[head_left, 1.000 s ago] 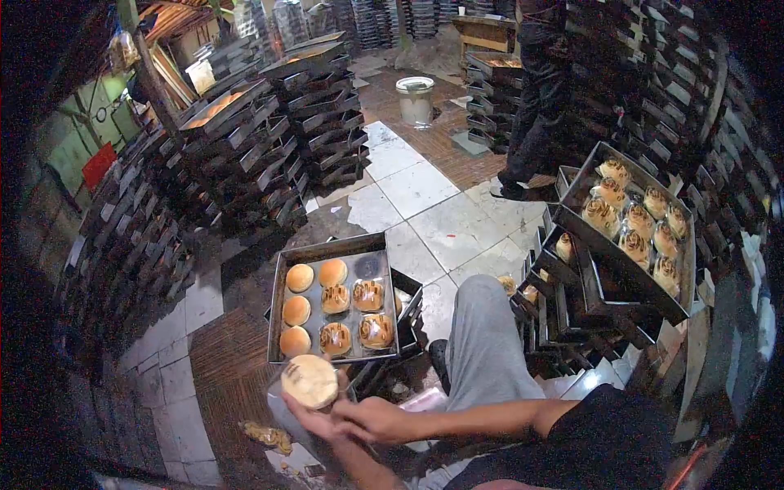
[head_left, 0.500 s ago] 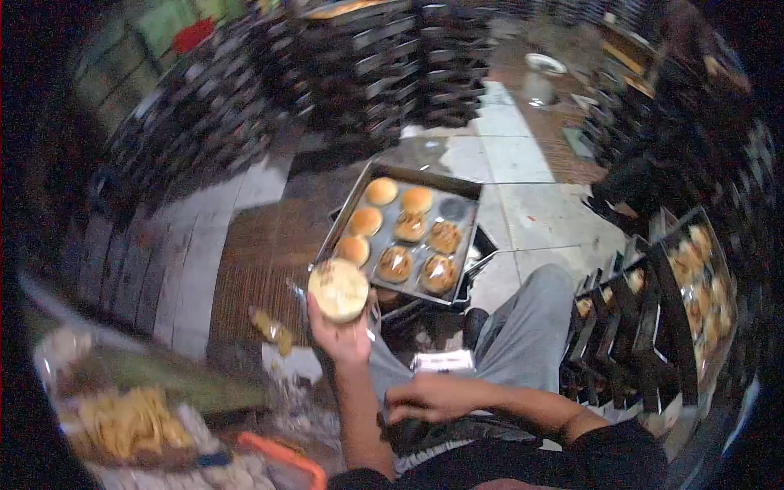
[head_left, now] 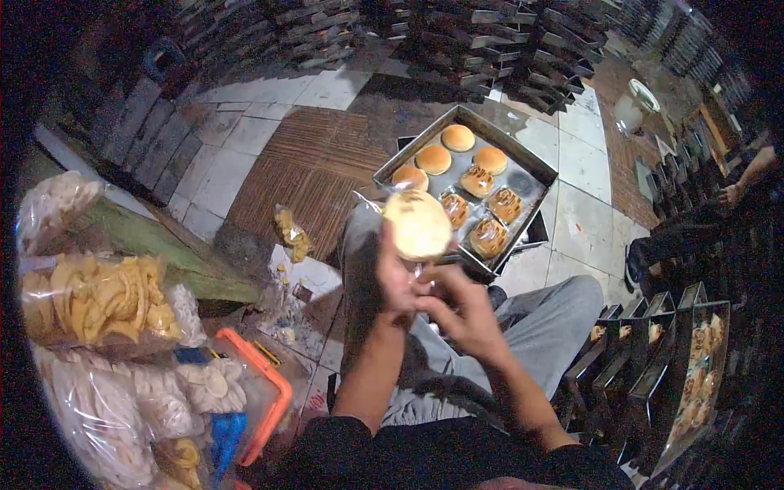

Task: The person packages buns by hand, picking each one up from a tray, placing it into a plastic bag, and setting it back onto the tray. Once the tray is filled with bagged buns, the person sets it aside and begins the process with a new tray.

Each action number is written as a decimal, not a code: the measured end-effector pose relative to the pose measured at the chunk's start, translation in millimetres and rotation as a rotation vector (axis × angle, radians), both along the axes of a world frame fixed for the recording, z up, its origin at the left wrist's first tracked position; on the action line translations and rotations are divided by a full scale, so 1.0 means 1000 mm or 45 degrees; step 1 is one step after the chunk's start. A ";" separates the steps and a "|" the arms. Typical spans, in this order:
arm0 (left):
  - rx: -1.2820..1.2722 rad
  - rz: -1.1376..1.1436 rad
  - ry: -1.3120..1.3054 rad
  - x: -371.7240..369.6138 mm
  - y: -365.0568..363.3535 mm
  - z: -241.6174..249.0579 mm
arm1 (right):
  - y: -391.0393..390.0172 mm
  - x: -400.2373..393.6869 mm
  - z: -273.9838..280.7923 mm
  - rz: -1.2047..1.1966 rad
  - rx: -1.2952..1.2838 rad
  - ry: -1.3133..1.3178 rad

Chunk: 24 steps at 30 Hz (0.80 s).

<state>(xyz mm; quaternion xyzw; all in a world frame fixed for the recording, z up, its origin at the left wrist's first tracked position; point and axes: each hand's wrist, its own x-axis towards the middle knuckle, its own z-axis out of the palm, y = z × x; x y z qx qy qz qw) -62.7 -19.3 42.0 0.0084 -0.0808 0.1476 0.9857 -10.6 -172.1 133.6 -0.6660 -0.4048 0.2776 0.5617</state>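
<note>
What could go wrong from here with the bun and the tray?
The bun is tilted up in the left hand, so a loose grip might let it drop. It is held close to the tray, so a stray knock could disturb the buns there. The tray appears askew on a lower tray, so a bump might shift it.

Right hand (head_left: pixel 465 314) blurred. Bun (head_left: pixel 418 226), above left fingers (head_left: pixel 388 249), partly hides tray (head_left: pixel 535 175). Person (head_left: pixel 753 173), right of fingers, cut by edge.

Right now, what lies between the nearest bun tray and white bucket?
Only floor, in the head view: white tiles beside the tray, brown striped flooring beside the bucket.
</note>
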 end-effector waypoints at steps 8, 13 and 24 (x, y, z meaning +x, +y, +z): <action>0.342 0.604 0.328 0.003 0.008 0.038 | -0.028 -0.010 -0.011 0.338 -0.110 -0.080; 0.323 0.498 0.834 0.007 -0.015 -0.002 | -0.005 -0.011 -0.023 0.123 0.011 -0.155; 0.527 0.403 0.787 -0.061 -0.032 0.037 | -0.002 0.027 -0.017 -0.158 0.201 -0.476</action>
